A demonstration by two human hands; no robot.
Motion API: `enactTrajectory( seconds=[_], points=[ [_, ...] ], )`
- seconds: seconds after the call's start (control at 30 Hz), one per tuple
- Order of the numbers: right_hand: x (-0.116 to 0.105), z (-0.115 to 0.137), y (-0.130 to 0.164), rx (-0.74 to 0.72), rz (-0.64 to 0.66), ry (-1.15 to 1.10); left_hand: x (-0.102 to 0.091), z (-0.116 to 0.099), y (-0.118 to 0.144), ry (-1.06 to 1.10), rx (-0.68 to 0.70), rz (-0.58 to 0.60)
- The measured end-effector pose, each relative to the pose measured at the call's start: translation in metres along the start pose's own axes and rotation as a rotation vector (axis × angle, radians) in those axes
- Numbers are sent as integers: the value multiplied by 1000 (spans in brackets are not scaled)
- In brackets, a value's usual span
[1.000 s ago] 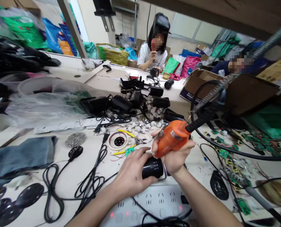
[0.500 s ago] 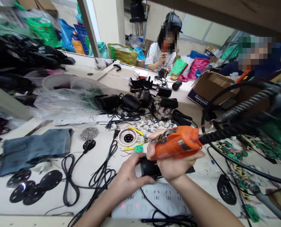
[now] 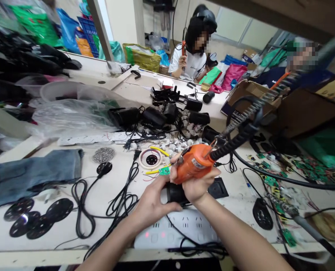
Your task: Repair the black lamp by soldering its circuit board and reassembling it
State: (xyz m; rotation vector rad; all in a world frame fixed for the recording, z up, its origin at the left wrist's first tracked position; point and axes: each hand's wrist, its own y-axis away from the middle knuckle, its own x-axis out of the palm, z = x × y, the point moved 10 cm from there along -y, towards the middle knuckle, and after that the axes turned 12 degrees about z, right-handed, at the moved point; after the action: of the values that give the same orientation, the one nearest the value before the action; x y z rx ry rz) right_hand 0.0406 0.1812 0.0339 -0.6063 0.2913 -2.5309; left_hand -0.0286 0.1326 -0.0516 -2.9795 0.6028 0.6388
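My right hand (image 3: 197,186) grips an orange electric screwdriver (image 3: 192,164), tilted with its black coiled cable (image 3: 235,139) running up to the right. My left hand (image 3: 152,203) holds a black cylindrical housing (image 3: 175,193) just under the screwdriver's tip, which my hands hide. Both hands hover above a white power strip (image 3: 181,233) at the bench's near edge. A small green circuit board (image 3: 164,171) and a tape roll (image 3: 151,158) lie just beyond my hands.
Black power cords (image 3: 119,195) loop left of my hands, beside folded denim (image 3: 34,171) and black discs (image 3: 37,220). A heap of black adapters (image 3: 156,116) lies farther back. Circuit boards (image 3: 271,180) and cables clutter the right. Two people sit across the bench near a cardboard box (image 3: 249,94).
The screwdriver has tilted from nearly level to steeper, its cable end rising. My hands stayed together over the housing while my view shifted slightly.
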Motion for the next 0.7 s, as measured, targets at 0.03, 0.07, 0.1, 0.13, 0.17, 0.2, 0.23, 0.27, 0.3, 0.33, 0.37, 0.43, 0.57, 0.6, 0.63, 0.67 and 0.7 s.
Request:
enactTrajectory(
  seconds=[0.03, 0.07, 0.1, 0.13, 0.17, 0.2, 0.23, 0.27, 0.3, 0.33, 0.37, 0.43, 0.57, 0.6, 0.63, 0.67, 0.7],
  points=[
    [-1, 2, -2, -17, -3, 14, 0, 0, 0, -13, 10, 6],
    [-2, 6, -2, -29, -20, 24, 1, 0, 0, -26, 16, 13],
    [-3, 11, -2, -44, -42, 26, 2, 1, 0, -37, 18, 23],
    [-4, 19, 0, -59, -61, 17, 2, 1, 0, -44, 17, 33],
    [-4, 27, 4, -71, -74, 4, 3, 0, 0, -45, 16, 45],
    [-3, 37, 9, -84, -84, -11, 4, -1, 0, -42, 15, 55],
    [-1, 47, 15, -95, -85, -27, 4, -2, 0, -36, 14, 62],
    [2, 55, 22, -100, -75, -34, 5, -3, 1, -27, 9, 67],
    [6, 62, 29, -98, -57, -37, 5, -4, 1, -19, 3, 70],
    [10, 65, 36, -81, -30, -38, 5, -5, 1, -12, -2, 72],
    [14, 65, 42, -58, -9, -36, 6, -5, 1, -7, -6, 73],
    [18, 60, 51, -30, 7, -18, 7, -6, 1, -6, -2, 76],
    [15, 51, 55, -62, -20, 33, 6, -8, 1, -36, 31, 63],
    [14, 48, 54, -64, -21, 20, 6, -8, 1, -46, 38, 55],
    [13, 44, 52, -65, -16, -4, 6, -9, 1, -56, 42, 48],
    [13, 41, 51, -64, -4, -30, 5, -9, 1, -66, 46, 41],
    [14, 37, 50, -59, 10, -51, 5, -10, 1, -77, 49, 29]
  ],
)
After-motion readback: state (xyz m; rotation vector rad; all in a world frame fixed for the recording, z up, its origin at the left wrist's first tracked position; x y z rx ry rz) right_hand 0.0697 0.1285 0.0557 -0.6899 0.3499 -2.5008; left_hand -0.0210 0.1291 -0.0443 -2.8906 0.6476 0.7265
